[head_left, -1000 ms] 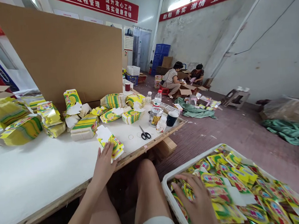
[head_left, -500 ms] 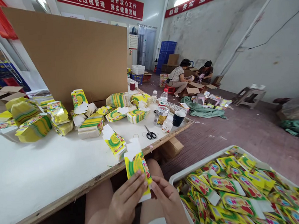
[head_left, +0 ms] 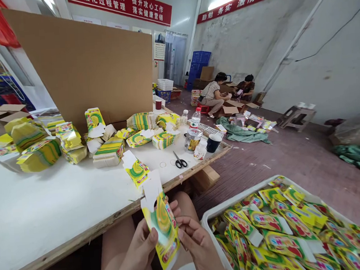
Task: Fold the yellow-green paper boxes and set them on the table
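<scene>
A yellow and green printed carton (head_left: 162, 231), with white flaps raised at its top end, is held tilted above my lap. My left hand (head_left: 144, 242) grips it from the left, thumb on the front and fingers behind. On the carton's right edge, my right hand (head_left: 195, 236) pinches with bent fingers. Just beyond it, a small stack of flat cartons (head_left: 137, 171) lies at the table edge. To my right stands a white tub (head_left: 208, 215) heaped with printed cartons (head_left: 275, 221).
Bundled carton stacks (head_left: 109, 152) line the white table (head_left: 64, 196). Scissors (head_left: 179, 159), a jar (head_left: 194, 139), a bottle (head_left: 196, 117) and a dark mug (head_left: 214, 142) stand near its right edge. A cardboard sheet (head_left: 95, 71) rises behind. Two people (head_left: 215, 92) sit farther back.
The carton has turned and tilted in my hands, its lower end coming nearer to me. My left hand has moved from the carton's front to its left side, fingers now behind.
</scene>
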A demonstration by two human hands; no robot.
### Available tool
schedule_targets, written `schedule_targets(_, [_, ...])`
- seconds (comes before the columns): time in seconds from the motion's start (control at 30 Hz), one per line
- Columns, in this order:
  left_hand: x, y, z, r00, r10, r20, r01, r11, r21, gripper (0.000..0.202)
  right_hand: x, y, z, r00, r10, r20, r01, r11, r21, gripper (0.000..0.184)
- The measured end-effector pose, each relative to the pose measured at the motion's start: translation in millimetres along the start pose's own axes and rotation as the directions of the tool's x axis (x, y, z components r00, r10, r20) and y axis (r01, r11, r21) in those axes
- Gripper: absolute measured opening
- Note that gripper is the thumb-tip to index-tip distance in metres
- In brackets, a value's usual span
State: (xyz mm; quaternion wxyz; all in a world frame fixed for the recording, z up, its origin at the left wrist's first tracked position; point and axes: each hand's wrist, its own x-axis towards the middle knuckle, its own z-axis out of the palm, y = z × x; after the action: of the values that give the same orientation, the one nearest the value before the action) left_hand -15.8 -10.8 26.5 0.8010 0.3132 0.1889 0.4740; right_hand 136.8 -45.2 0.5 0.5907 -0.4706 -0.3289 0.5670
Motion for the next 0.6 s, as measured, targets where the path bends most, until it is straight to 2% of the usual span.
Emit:
schedule_targets(0.13, [-1, 6, 4.1, 0.998, 0.003, 0.057, -0.006, 0.999, 0.037, 0.059, -1, -6, 0, 1.000, 0.011, 0.023, -0.011, 1.000, -0.015, 0.037])
schedule_targets(0.23, [2, 8, 5.1, 0.998, 0.011, 0.058, -0.015, 0.998, 0.069, 0.060, -4, -16, 5, 0.999, -0.007, 0.051, 0.009, 0.999, -0.042, 0.034])
schedule_targets(0.33, [5, 7, 4.2, 1.000, 0.029, 0.005, -0.030, 0.994, 0.106, 0.046, -9, -25, 11, 0.992, -0.067, 0.104, 0.082, 0.986, -0.147, 0.039])
schedule_targets(0.43, [7, 4, 3.6, 0.998, 0.035, -0.048, -0.026, 0.984, 0.177, 0.037, -11, -27, 12, 0.982, -0.175, 0.075, 0.190, 0.905, -0.381, 0.041])
schedule_targets(0.5, [9, 0, 4.2, 0.995, 0.045, -0.086, -0.026, 0.976, 0.215, 0.033, -11, -24, 10, 0.980, -0.195, 0.048, 0.194, 0.857, -0.477, 0.033])
schedule_targets(0.6, [11, -6, 6.2, 0.989, 0.049, -0.141, -0.014, 0.970, 0.242, 0.032, -11, -16, 6, 0.990, -0.134, 0.047, 0.141, 0.883, -0.447, 0.030])
